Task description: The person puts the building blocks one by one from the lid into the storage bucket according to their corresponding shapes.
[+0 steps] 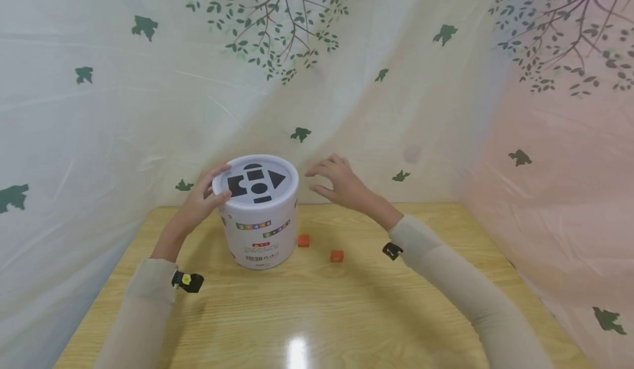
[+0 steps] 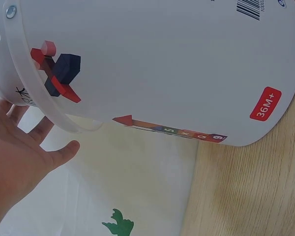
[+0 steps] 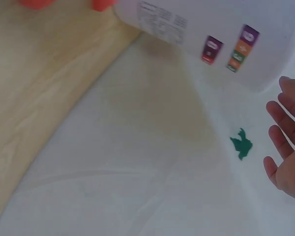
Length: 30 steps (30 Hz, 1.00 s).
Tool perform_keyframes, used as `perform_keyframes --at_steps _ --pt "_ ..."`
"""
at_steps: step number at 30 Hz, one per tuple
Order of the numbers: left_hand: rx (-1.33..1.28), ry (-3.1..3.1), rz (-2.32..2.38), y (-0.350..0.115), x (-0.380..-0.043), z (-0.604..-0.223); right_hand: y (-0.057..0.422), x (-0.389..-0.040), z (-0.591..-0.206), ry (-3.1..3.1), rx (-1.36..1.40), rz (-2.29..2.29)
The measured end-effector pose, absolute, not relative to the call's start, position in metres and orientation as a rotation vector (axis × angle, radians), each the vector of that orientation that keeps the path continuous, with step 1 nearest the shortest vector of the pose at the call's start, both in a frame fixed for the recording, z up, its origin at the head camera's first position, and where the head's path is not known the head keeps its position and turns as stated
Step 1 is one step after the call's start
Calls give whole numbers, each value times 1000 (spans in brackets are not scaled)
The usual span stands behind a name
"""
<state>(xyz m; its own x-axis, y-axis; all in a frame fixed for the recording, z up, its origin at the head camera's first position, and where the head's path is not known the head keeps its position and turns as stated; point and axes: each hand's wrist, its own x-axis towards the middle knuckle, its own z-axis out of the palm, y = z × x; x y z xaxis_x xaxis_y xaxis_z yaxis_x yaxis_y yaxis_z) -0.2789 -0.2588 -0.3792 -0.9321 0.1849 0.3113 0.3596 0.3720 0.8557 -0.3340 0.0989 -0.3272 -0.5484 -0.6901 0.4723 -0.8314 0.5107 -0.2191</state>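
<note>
A white bucket (image 1: 262, 231) stands upright on the table, its lid (image 1: 284, 195) marked with dark cut-out shapes: a triangle, a circle, rectangles and others. My left hand (image 1: 203, 193) holds its upper left edge, thumb and fingers over the rim. In the left wrist view, several fingers of the left hand (image 2: 24, 152) spread by the bucket's pale handle (image 2: 39, 93). Just right of the lid, my right hand (image 1: 342, 182) hovers with loosely bent fingers and nothing in it. The right wrist view has the right hand (image 3: 290, 137) apart from the bucket (image 3: 206, 29).
Two small red blocks lie on the table (image 1: 277, 314): one block (image 1: 304, 240) close to the bucket's right side, another block (image 1: 337, 256) farther right and nearer me. Behind the table hangs a pale curtain (image 1: 238, 110) printed with leaves and branches.
</note>
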Motion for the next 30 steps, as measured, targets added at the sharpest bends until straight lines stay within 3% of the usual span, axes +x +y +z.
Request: perform_keyframes --at_steps 14,30 --pt "-481 -2465 -1619 -259 -277 -375 145 -298 -398 -2551 1366 430" --pt "-476 -2475 -1613 -258 -278 -378 162 -276 -448 -2524 1416 243"
